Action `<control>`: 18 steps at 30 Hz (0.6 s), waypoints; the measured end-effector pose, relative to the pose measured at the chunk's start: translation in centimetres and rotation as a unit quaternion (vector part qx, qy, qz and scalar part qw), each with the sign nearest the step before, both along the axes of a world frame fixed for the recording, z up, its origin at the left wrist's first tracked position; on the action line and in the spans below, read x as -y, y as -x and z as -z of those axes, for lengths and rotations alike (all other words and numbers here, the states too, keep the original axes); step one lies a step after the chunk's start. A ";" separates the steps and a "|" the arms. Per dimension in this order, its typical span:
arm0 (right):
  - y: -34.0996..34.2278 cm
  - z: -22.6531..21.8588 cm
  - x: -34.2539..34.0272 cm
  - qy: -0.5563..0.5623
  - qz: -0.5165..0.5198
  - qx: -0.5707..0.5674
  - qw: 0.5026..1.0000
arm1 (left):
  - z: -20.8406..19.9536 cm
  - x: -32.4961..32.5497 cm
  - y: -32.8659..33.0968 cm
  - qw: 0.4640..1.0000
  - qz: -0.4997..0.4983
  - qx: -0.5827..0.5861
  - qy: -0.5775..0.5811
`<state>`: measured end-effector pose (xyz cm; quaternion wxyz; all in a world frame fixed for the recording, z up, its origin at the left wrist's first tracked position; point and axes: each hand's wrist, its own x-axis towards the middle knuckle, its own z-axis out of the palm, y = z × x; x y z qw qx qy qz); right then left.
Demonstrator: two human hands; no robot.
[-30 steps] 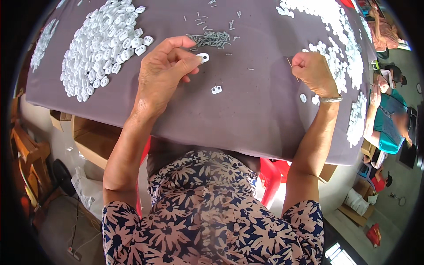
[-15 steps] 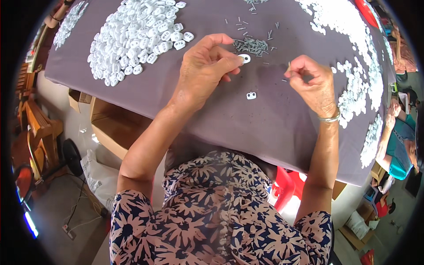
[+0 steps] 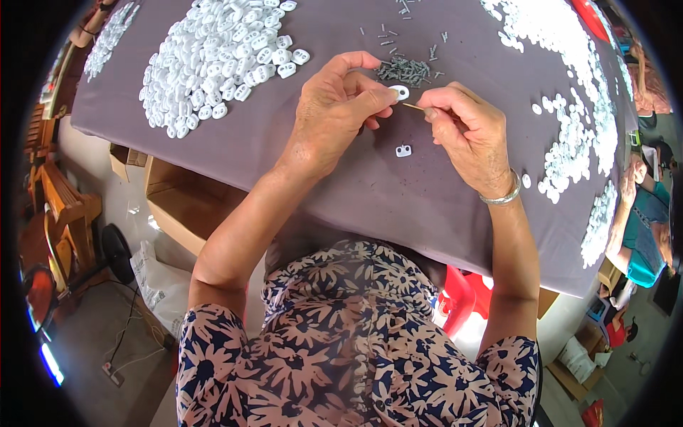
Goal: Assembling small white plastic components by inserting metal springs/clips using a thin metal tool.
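Between the thumb and fingers of my left hand is a small white plastic piece with holes, much like a cord lock. My right hand pinches a thin, pale brown stick, its tip pointing left and close to the white piece; I cannot tell whether they touch. Just below, on the cloth, lies a single white two-hole piece. Beyond my fingertips is a heap of short grey metal bits, perhaps springs or pins, too small to tell.
A dark cloth covers the table. White plastic pieces are heaped at the left, and many more spread along the right. An open cardboard box stands below the table's left edge. Other people sit at the far right.
My right hand has moved left, bringing the thin stick close to the white piece. A white piece now lies beside my right wrist. My left hand has barely moved.
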<state>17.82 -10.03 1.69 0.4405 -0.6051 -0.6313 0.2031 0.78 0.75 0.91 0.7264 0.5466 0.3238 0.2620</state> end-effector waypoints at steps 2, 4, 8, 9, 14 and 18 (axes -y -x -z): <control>0.2 -0.2 0.0 -0.003 0.032 0.011 0.999 | 0.0 0.1 0.0 1.000 -0.002 -0.005 -0.002; 0.3 -0.2 -0.1 -0.014 0.033 0.026 0.999 | 0.0 0.1 0.0 1.000 0.000 -0.012 -0.012; 0.2 -0.1 -0.1 -0.037 0.040 0.064 0.996 | -0.1 0.1 0.0 1.000 0.005 -0.009 -0.014; 0.2 -0.1 -0.1 -0.037 0.039 0.063 0.997 | -0.1 0.1 0.0 1.000 0.004 -0.017 -0.019; 0.2 -0.5 0.0 -0.017 0.030 0.060 0.998 | -0.1 0.1 0.0 1.000 0.004 -0.020 -0.020; 0.1 -0.3 0.0 -0.013 0.035 0.055 0.998 | -0.1 0.2 0.0 1.000 0.001 -0.011 -0.024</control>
